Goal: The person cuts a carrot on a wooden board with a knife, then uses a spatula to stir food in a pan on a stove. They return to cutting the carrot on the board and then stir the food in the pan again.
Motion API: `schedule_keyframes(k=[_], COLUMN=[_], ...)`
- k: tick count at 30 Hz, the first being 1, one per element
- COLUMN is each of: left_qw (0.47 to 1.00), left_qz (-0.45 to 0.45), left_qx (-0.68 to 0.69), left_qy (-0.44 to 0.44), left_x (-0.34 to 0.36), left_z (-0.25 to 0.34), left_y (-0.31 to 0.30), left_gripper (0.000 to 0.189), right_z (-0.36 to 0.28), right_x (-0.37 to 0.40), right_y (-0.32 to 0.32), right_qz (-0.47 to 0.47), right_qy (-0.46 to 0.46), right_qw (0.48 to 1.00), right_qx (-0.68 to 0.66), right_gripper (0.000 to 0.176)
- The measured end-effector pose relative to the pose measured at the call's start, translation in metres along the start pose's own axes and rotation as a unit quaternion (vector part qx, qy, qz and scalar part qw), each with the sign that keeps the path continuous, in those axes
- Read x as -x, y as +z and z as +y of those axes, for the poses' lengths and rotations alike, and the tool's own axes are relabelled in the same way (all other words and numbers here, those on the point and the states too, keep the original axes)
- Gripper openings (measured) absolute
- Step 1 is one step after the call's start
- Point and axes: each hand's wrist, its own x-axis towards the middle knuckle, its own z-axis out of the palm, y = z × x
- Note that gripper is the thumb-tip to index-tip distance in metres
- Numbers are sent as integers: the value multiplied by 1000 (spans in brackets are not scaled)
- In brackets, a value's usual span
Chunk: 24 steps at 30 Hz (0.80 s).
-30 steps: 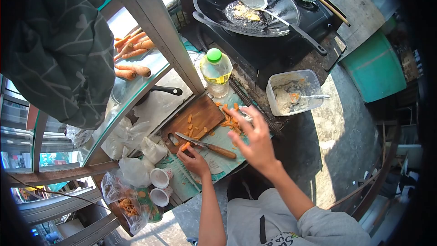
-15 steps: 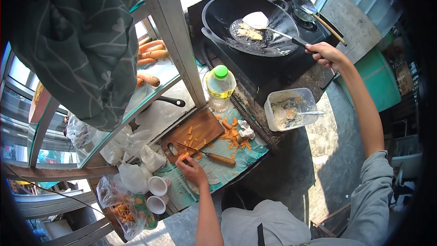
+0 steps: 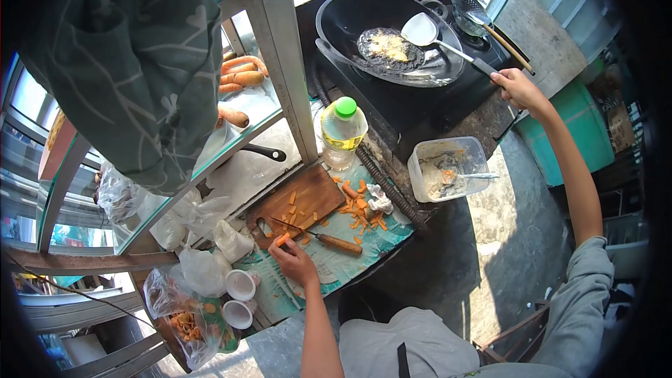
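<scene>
My right hand [image 3: 516,88] is closed round the dark handle of a spatula [image 3: 420,30], whose pale blade is tilted up over the wok [image 3: 336,17]. Beside the blade, a yellowish piece of food [image 3: 389,47] fries in bubbling oil. My left hand [image 3: 294,263] pinches a piece of carrot [image 3: 282,239] at the near edge of the wooden cutting board [image 3: 311,192]. A knife [image 3: 339,243] with a wooden handle lies just right of that hand, its blade over the board. Carrot pieces [image 3: 362,215] are scattered on and beside the board.
An oil bottle [image 3: 341,141] with a green cap stands behind the board. A plastic tub [image 3: 427,175] of batter with a spoon is below the stove. A strainer [image 3: 467,5] rests at the right burner. Cups [image 3: 239,313] and plastic bags [image 3: 203,271] are at left, near the glass case.
My right hand has moved right, drawing the spatula away from the frying food and raising its blade. The left hand stays nearly still with the carrot piece.
</scene>
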Motion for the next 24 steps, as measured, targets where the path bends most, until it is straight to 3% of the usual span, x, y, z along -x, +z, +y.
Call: schedule_keyframes(k=[1,3,5,7,10,14,16,21,23,24], left_qw=[1000,1000,999,999,999,999,999,1000,999,999], left_qz=[7,14,26,26,23,19,21,13,19,19], left_qx=[-4,-8,-19,-19,-24,-22,-22,-13,-17,-17], left_qy=[8,16,38,35,33,33,36,18,26,27], left_x=[0,0,0,0,0,0,0,0,0,0], left_z=[0,0,2,2,1,0,-2,2,1,1], left_y=[0,0,0,0,0,0,1,-1,-1,0], left_gripper=[22,21,17,17,17,17,17,18,18,18], right_z=[-5,-17,-21,-23,-21,-23,-16,-35,-33,-40], right_x=[5,16,19,20,30,48,52,104,118,130], right_y=[4,12,15,18,25,31,38,35,35,33], right_qz=[-62,-90,-179,-190,-167,-94,17,79,133,120], right_qy=[24,50,95,97,-7,-48,-214,-218,-292,-267], right_qw=[997,989,950,941,962,987,976,967,935,943], right_qx=[-49,-102,-239,-261,-218,-123,19,108,151,156], right_gripper=[37,36,34,34,34,33,33,34,33,34])
